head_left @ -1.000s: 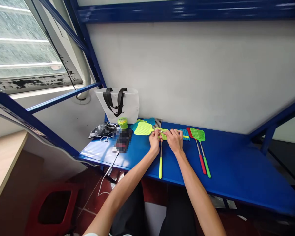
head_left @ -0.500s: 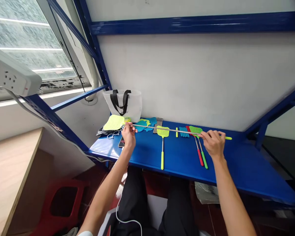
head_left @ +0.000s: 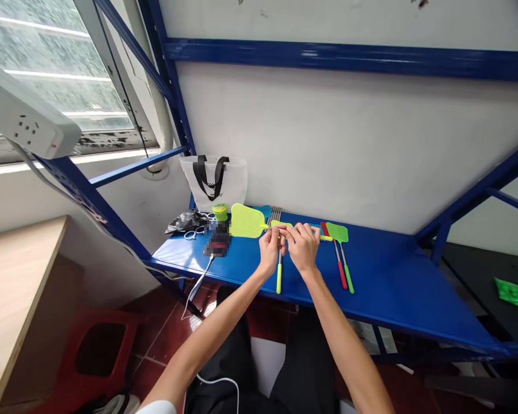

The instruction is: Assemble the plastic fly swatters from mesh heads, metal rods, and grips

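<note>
A yellow-green fly swatter (head_left: 247,221) is held level above the blue table, its head to the left and its handle end out to the right. My left hand (head_left: 270,248) is closed on its rod near the head. Right beside it, my right hand (head_left: 301,244) is closed on the same swatter, and the rod between them is mostly hidden by fingers. Below my hands lies a second yellow swatter (head_left: 279,278), partly covered. A red-handled swatter (head_left: 342,276) and a green swatter (head_left: 338,232) lie together to the right.
On the blue table (head_left: 397,282) are a white bag (head_left: 216,183), a yellow-green tub (head_left: 220,211), scissors (head_left: 190,234), black plastic (head_left: 185,221), metal rods (head_left: 276,213) and blue pieces. A white cable (head_left: 202,278) hangs over the front edge. Blue frame posts stand at both sides.
My hands have come together from far apart, and the held swatter's long rod is now much shorter. The swatter's head has moved right, uncovering the tub. The view has shifted slightly.
</note>
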Demonstrator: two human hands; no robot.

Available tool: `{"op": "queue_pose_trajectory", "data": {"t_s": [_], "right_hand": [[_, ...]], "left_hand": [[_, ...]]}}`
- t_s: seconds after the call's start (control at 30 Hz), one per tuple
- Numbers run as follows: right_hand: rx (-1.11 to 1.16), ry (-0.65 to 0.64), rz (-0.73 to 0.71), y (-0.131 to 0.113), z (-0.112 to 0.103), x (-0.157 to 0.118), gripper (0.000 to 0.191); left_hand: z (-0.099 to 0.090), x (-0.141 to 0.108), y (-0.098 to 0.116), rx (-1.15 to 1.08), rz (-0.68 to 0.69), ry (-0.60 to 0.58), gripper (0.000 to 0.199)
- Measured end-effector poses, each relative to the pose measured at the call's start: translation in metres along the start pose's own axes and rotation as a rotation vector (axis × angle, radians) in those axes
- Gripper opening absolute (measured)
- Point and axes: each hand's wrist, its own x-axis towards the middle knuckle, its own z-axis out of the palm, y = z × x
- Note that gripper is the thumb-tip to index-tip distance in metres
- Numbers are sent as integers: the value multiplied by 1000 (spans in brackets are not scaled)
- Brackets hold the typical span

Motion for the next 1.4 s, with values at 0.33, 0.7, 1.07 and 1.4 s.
{"op": "queue_pose_trajectory", "data": {"t_s": [0.33, 0.7, 1.07, 1.4], "right_hand": [[89, -181, 90, 31, 58, 5, 47], [721, -298, 426, 71, 96, 12, 56], [707, -274, 380, 51, 108, -14, 54], [505, -440, 239, 53, 105, -13, 60]], "left_hand": [[-28, 59, -38, 178, -71, -99, 73], [-57, 95, -78, 518, 112, -125, 61], [-64, 87, -75, 606, 192, -70, 57], [-60, 81, -67, 437, 81, -66, 60]]}}
